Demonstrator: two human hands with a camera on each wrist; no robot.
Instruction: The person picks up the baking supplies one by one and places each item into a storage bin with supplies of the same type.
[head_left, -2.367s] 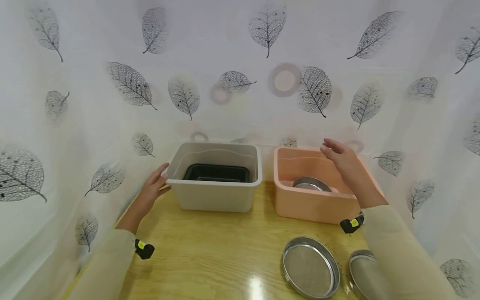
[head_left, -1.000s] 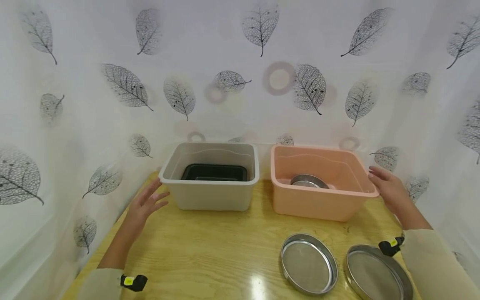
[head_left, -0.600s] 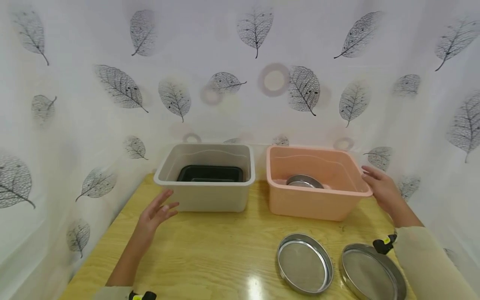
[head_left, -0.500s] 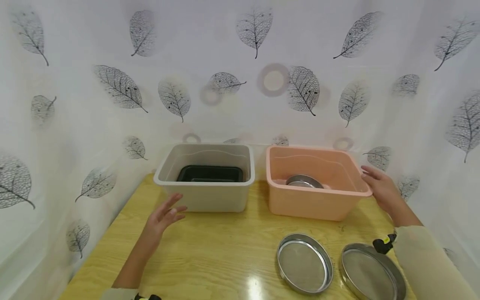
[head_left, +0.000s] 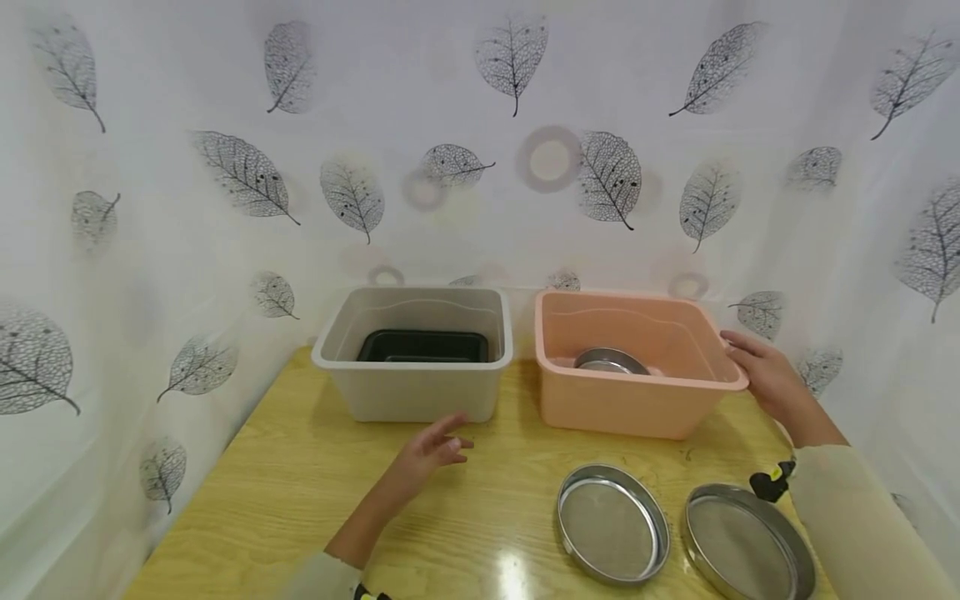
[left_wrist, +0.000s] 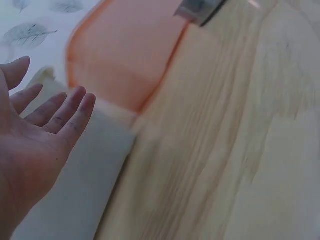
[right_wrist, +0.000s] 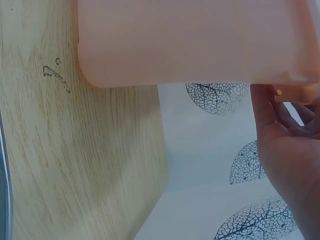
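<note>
My left hand hovers over the table just in front of the grey tub, fingers loosely spread and holding nothing. In the left wrist view its palm and fingers show beside the grey tub's wall. A black plastic tray lies inside that tub. My right hand is at the right end of the pink tub, fingers touching the rim. The right wrist view has this hand at the rim, fingertips partly hidden. A round metal sieve sits inside the pink tub.
Two round metal sieves lie on the wooden table in front of the pink tub: a left sieve and a right sieve near my right forearm. A white leaf-print curtain hangs behind and at both sides.
My left hand has left the grey tub's left side and swung right across its front. My right hand has moved from above the pink tub to its right rim. The tubs look unmoved.
</note>
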